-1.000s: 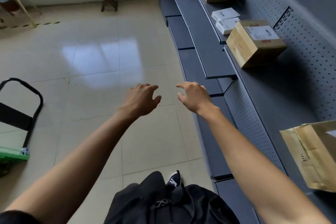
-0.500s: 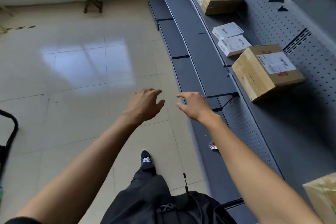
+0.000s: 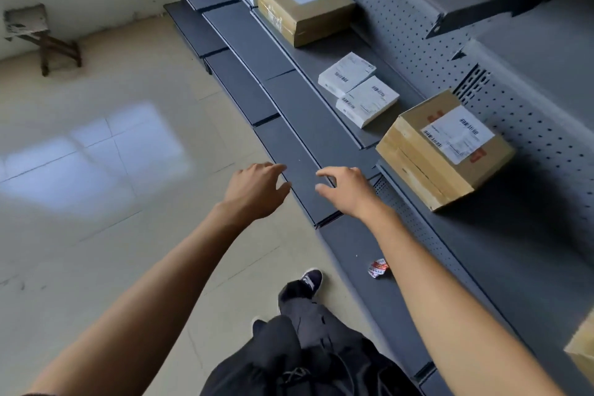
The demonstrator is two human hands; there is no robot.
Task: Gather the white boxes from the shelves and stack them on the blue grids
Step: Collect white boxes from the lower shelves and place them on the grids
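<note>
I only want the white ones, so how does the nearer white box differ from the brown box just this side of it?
The white box is flat and pale with print along its edge; the brown box is taller, bulkier cardboard with a stuck-on label. The white box sits farther along the shelf, touching a second white box; the brown box stands alone. Both rest on the same grey shelf, untouched.

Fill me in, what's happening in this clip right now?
A person is walking along a grey shelf with both arms stretched forward. The left hand and the right hand are open and empty, fingers spread, holding nothing. Just ahead on the shelf lie two white boxes, side by side and touching, between two brown cardboard boxes. More white boxes sit farther along. No box is picked up yet, and no blue grids show in this view.
</note>
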